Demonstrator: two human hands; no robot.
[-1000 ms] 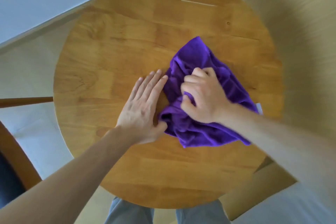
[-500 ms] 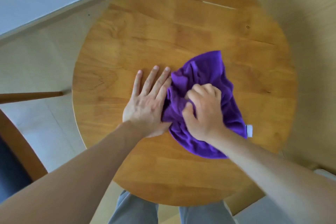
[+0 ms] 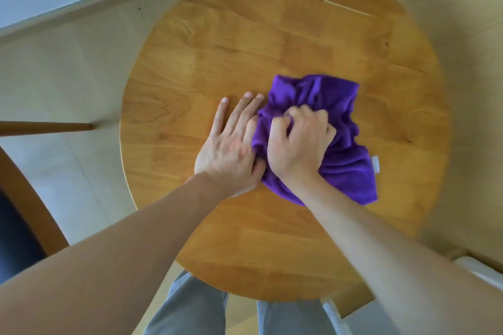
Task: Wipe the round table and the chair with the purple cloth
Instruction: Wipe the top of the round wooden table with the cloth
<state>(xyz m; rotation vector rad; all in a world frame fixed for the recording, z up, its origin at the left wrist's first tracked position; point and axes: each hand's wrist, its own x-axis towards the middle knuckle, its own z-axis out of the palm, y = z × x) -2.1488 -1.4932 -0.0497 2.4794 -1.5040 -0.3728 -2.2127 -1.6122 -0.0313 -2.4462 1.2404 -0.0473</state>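
Note:
The purple cloth (image 3: 337, 128) lies bunched right of centre on the round wooden table (image 3: 217, 43). My right hand (image 3: 298, 144) presses down on it with fingers curled into the fabric. My left hand (image 3: 231, 144) lies flat on the wood just left of the cloth, fingers spread, its thumb side touching the cloth's edge. A white label (image 3: 375, 164) shows at the cloth's right edge. Part of the chair (image 3: 24, 198), with a curved wooden frame and dark seat, shows at the lower left.
A wooden chair leg (image 3: 49, 127) sticks in from the left over the pale floor. A white wall and skirting (image 3: 81, 5) run along the upper left. My grey trouser legs (image 3: 190, 307) are below the table's near edge. A white object (image 3: 479, 269) sits at the lower right.
The cloth has been gathered tighter under my right hand and has turned, its far end swinging to the right. Both hands stay side by side; the view has shifted, so the table sits further right.

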